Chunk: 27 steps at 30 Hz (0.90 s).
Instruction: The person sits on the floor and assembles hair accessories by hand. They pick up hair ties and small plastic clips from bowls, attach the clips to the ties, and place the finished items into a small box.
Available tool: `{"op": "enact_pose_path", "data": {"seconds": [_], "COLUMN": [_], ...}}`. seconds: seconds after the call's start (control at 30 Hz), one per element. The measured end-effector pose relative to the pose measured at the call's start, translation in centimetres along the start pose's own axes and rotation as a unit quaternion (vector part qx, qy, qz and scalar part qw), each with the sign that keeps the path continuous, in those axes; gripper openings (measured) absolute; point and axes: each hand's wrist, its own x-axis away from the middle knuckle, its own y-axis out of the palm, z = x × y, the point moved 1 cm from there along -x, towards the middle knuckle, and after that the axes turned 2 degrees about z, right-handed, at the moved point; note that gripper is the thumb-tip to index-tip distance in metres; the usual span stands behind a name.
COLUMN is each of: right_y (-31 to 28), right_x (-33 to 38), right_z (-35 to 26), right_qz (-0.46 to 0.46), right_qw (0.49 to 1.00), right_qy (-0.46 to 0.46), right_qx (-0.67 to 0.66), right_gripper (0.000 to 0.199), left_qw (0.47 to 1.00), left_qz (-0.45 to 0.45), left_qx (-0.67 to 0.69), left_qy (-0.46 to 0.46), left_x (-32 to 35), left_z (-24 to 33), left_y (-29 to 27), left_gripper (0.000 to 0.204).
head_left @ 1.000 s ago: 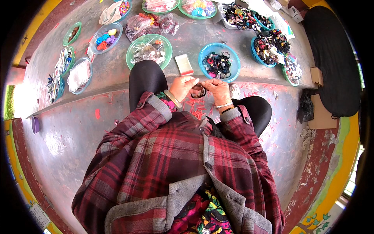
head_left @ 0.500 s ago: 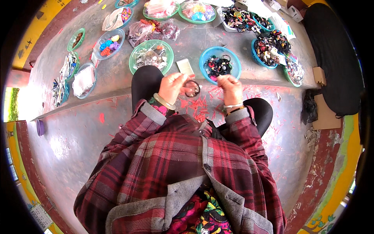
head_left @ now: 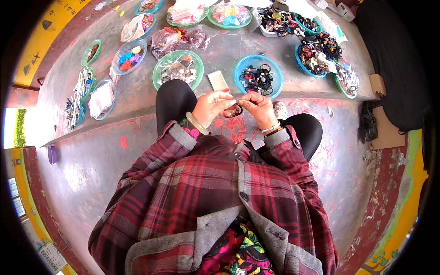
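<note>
A dark elastic hair tie [head_left: 239, 111] hangs as a loop between my hands, above my lap. My left hand [head_left: 210, 106] pinches its left side with thumb and fingertips. At its top right, the fingertips of my right hand [head_left: 259, 109] also press together on the loop, nearly meeting the left ones. Whether something small sits between the fingers is too fine to see. Just beyond my right hand stands a blue basin [head_left: 276, 79] of black hair ties. A green basin [head_left: 200, 68] with small packaged pieces lies beyond my left knee, and a small whitish tray [head_left: 218, 81] sits between the basins.
Red scraps [head_left: 237, 130] litter the lower floor between my knees. Along the raised ledge stand another blue basin [head_left: 300, 64] heaped with hair ties, a basin of coloured pieces [head_left: 129, 59] and a basin of white packets [head_left: 101, 100]. A black cover [head_left: 389, 68] lies far right.
My right hand has moved left and slightly down to the hair tie, so both hands now hold it close together. Earlier only my left hand held the loop.
</note>
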Motion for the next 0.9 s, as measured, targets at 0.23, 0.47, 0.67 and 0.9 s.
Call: {"op": "enact_pose_path", "data": {"seconds": [0.23,0.47,0.67,0.9], "right_y": [0.5,0.9,0.7,1.4], "right_x": [0.5,0.9,0.7,0.5], "right_z": [-1.0,-2.5,-2.0,-2.4], "right_qz": [-0.015,-0.024,-0.021,0.025], "right_qw": [0.993,0.988,0.989,0.998], "right_qy": [-0.049,-0.099,-0.114,-0.059], "right_qx": [0.105,0.113,0.09,0.013], "right_gripper": [0.006,0.003,0.001,0.009], "left_qw": [0.988,0.995,0.995,0.977], "left_qz": [-0.069,-0.065,-0.059,0.033], "left_qx": [-0.137,-0.078,-0.081,-0.188], "left_qy": [-0.008,-0.008,-0.028,0.094], "left_x": [-0.2,0.3,1.1,1.3], "left_z": [0.2,1.1,3.1,5.4], "left_y": [-0.2,-0.5,-0.3,-0.8], "left_gripper": [0.02,0.02,0.02,0.014]}}
